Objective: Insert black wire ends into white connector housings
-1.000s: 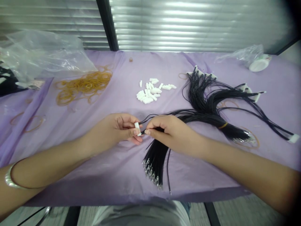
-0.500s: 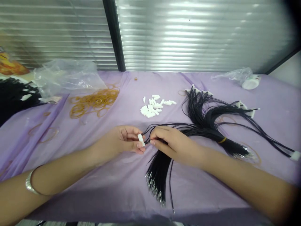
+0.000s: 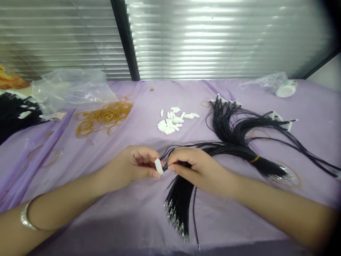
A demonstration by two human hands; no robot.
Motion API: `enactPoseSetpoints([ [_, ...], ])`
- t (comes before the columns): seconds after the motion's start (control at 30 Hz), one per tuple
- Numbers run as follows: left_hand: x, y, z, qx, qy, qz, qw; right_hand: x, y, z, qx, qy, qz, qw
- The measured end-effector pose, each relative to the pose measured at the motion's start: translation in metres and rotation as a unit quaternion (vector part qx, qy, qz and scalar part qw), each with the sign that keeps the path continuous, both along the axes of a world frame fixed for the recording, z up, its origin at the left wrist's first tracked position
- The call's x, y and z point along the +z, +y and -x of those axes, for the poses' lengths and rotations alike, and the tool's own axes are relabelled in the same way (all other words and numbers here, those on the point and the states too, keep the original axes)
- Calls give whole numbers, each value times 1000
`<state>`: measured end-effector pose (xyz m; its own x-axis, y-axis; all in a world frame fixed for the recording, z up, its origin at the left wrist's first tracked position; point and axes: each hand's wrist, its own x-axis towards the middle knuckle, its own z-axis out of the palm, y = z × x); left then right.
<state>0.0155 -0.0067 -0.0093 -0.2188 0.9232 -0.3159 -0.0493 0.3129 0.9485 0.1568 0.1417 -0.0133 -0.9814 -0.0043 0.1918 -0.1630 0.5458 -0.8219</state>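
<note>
My left hand pinches a small white plastic connector housing between thumb and fingers. Thin black wires run from the housing toward the right. Close beside it, my right hand is closed, thumb against forefinger, on a black wire at the housing's edge. Beneath the right hand lies a bundle of black wires with bare silvery metal terminals fanned toward the table's front. The bundle's other end, tied with a yellow rubber band, reaches to the right. Where the wire tips meet the housing is partly hidden by fingers.
Loose white housings lie in a pile beyond my hands. Yellow rubber bands and a clear plastic bag are at left, near more black wires. Wires with white housings and a white cup are at right.
Both hands have shifted slightly down in view, still close together. The white housing has turned a little in my left fingers. The whole view has moved slightly.
</note>
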Motion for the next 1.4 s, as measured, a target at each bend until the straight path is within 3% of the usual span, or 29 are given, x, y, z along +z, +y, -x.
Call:
enactPoseSetpoints([
  [0.3, -4, 0, 1, 9, 50, -38, 998, 1, -5, -1, -22, 23, -53, 998],
  [0.47, -4, 0, -1, -39, 184, -22, 982, -4, -4, -2, -32, 10, -96, 995],
  [0.6, -3, -1, -4, -54, 233, -23, 971, -11, -2, 0, -13, 27, -120, 992],
  [0.87, -7, -2, -8, -21, 196, -34, 980, -18, -1, 4, -11, 96, -132, 987],
  [1.17, -7, -1, -8, -41, 252, -35, 966, -20, -3, 4, -3, 118, -156, 981],
  [1.4, -5, -4, -11, -12, 163, -66, 984, -13, 3, 3, -44, 121, -196, 972],
])
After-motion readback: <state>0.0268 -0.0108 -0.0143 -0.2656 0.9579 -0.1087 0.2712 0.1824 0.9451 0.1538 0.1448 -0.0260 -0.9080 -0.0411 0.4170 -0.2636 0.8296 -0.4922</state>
